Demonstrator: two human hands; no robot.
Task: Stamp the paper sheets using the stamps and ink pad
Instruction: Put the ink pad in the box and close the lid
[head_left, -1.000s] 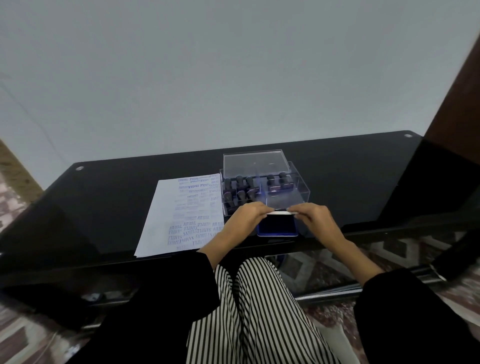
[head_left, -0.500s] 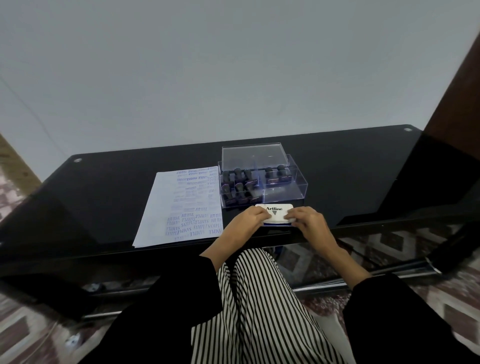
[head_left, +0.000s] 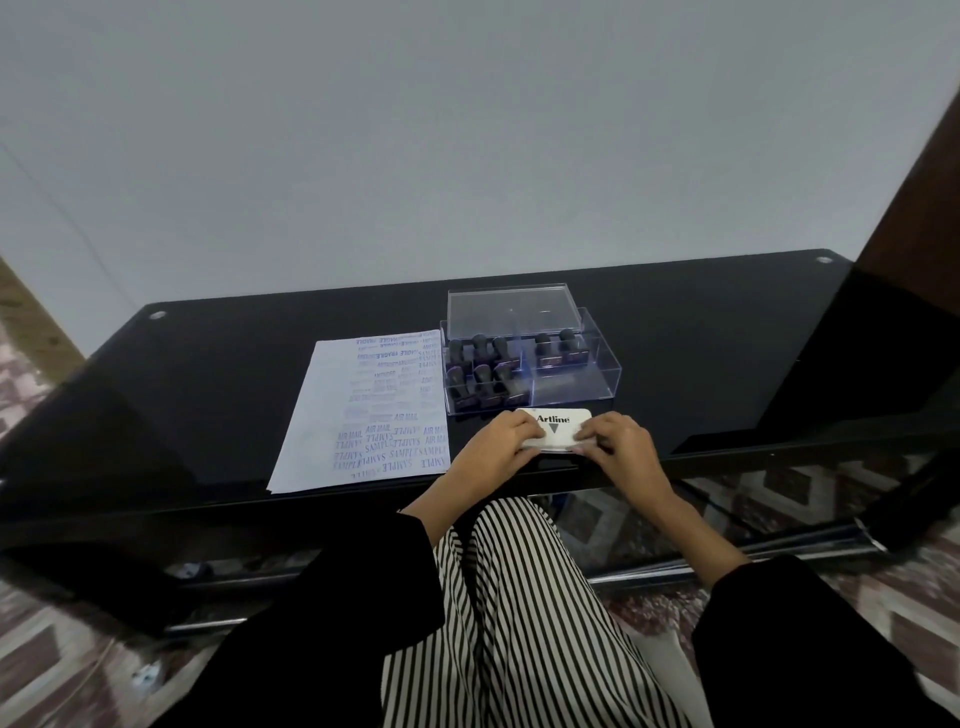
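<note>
— Item one?
— Artline ink pad (head_left: 557, 427), white lid down, at the near edge of the black glass table (head_left: 208, 395).
— Held?
— Left hand (head_left: 496, 449) grips its left end and right hand (head_left: 621, 449) its right end, the fingers of both curled onto the case.
— Item two?
— Stamps (head_left: 480, 371), upright in a clear box (head_left: 582, 387) just behind the pad; the box lid (head_left: 511, 310) lies at its far side.
— Item three?
— Paper sheet (head_left: 363, 415), flat, left of the box, with blue imprints reading SAMPLE, AIR MAIL, FRAGILE.
</note>
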